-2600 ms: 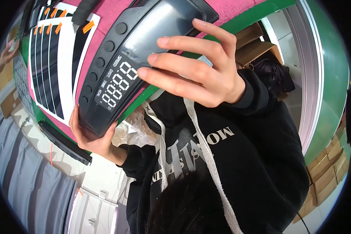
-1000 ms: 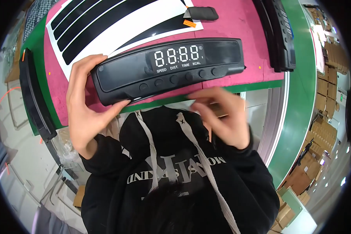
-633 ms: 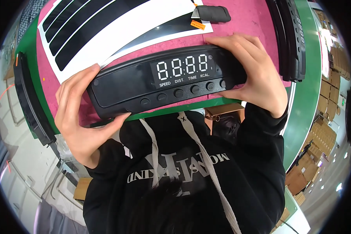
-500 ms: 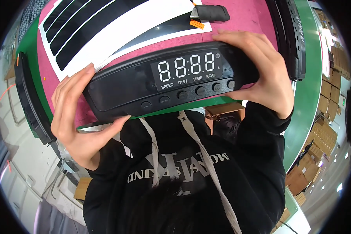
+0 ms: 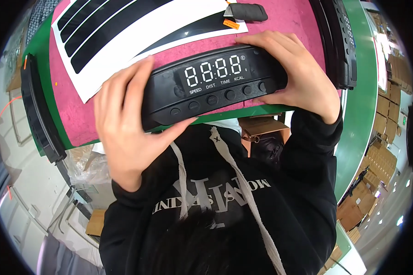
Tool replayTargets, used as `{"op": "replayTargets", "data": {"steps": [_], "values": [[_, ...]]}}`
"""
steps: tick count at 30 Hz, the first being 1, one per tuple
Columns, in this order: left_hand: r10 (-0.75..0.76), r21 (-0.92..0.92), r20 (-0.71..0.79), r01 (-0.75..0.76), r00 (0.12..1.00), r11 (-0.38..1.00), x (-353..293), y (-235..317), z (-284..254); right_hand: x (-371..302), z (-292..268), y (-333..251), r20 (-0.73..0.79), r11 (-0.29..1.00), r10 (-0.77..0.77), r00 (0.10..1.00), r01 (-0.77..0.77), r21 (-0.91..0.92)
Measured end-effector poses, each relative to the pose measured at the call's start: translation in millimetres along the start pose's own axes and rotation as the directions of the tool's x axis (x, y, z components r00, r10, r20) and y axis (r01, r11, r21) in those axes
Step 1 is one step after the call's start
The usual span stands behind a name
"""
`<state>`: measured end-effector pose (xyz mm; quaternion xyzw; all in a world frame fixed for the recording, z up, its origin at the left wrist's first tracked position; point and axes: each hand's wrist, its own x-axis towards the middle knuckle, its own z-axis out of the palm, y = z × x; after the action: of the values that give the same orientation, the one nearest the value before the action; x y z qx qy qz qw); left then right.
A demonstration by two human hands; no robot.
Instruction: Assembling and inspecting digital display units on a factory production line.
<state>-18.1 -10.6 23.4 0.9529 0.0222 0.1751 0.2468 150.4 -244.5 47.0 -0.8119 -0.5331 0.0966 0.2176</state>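
A long, curved black display panel (image 5: pixel 215 87) lies between my two hands, tilted so that its right end sits higher. White segment digits show on its dark window, with a row of round buttons along the lower edge. My left hand (image 5: pixel 128 121) is wrapped over the panel's left part, fingers on the upper edge and thumb under the lower edge. Round the right end, my right hand (image 5: pixel 303 75) grips the same way. The fingers hide parts of both ends. Beyond the panel lies a white sheet (image 5: pixel 124 50) carrying curved black strips.
The pink mat (image 5: pixel 82 126) covers a green table (image 5: pixel 353 128). A dark grey rolled bundle (image 5: pixel 248 12) and an orange label (image 5: pixel 231 24) sit at the far side. More black panels stand at the left (image 5: pixel 39 110) and right (image 5: pixel 339 46). Cardboard boxes (image 5: pixel 353 204) are at the right.
My left hand has slid rightward along the panel, from its left end toward the middle. My right hand and the panel have shifted slightly to the left.
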Motion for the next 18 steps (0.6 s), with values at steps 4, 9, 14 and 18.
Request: {"op": "replayTargets", "data": {"steps": [4, 9, 14, 18], "values": [[-0.005, -0.065, -0.016, 0.004, 1.000, 0.998, 3.1, -7.0, 18.1, 10.2, -2.2, -25.5, -0.121, 0.995, -0.053, 0.991, 0.063, 0.081], [0.019, -0.106, -0.051, -0.024, 0.998, 0.994, 0.2, -13.2, 22.1, 27.3, 26.4, -41.9, -0.125, 0.972, -0.108, 0.986, 0.131, 0.196], [0.020, -0.108, -0.065, -0.027, 0.998, 0.994, -3.2, -16.4, 26.0, 34.0, 36.4, -44.4, -0.192, 0.981, -0.104, 0.976, 0.132, 0.141], [0.016, -0.114, -0.066, -0.023, 0.998, 0.993, -1.0, -15.9, 24.8, 31.3, 35.8, -47.7, -0.215, 0.989, -0.103, 0.971, 0.124, 0.084]]}}
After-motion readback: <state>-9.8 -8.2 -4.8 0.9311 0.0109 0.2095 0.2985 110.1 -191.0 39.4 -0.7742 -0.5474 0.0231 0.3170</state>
